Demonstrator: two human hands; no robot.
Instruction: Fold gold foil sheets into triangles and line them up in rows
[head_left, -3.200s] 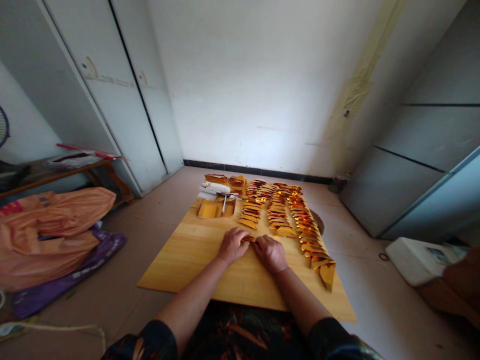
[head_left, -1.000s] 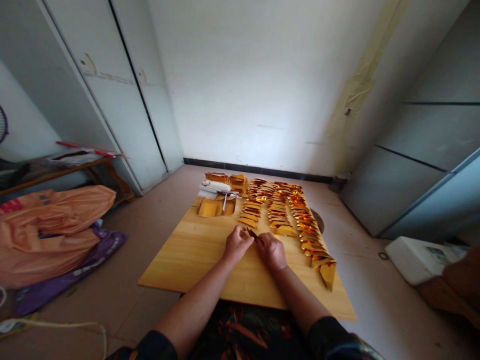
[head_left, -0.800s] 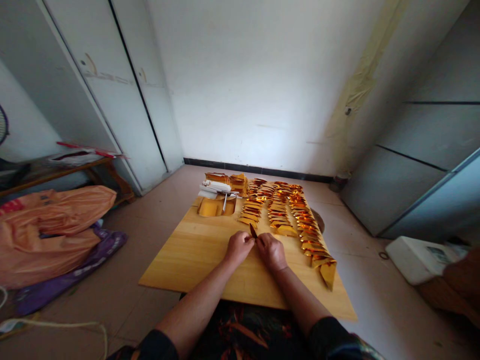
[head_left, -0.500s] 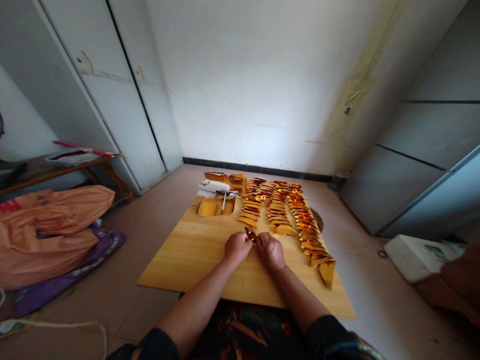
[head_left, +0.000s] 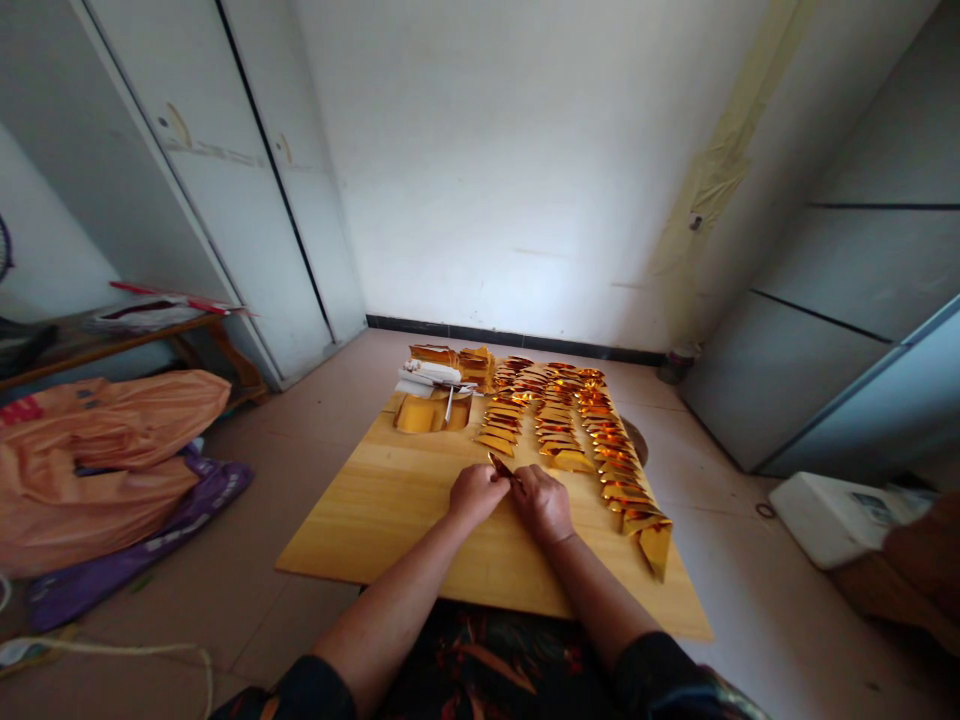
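Between my hands, over the front half of the wooden board (head_left: pixel 352 540), is a small piece of shiny gold foil paper (head_left: pixel 498 464). My left hand (head_left: pixel 476 494) is closed on its left side, and my right hand (head_left: pixel 543 502) pinches its other side; the fingers cover most of it. Just beyond lie rows of folded gold foil paper pieces (head_left: pixel 556 440), overlapping one another. The right-hand row (head_left: pixel 626 490) runs down to a piece hanging near the board's right side. Flat gold sheets (head_left: pixel 417 413) lie at the back left.
A white roll-like bundle (head_left: pixel 431 371) and stacked gold paper (head_left: pixel 433 354) sit at the board's far left corner. An orange bag (head_left: pixel 112 450) and a purple bag (head_left: pixel 172 525) lie on the floor at left. A white box (head_left: pixel 825 515) stands at right.
The foil piece between my fingers has turned slightly and shows a narrower face. Both hands stay almost in the same place, still gripping it. The camera view has shifted slightly.
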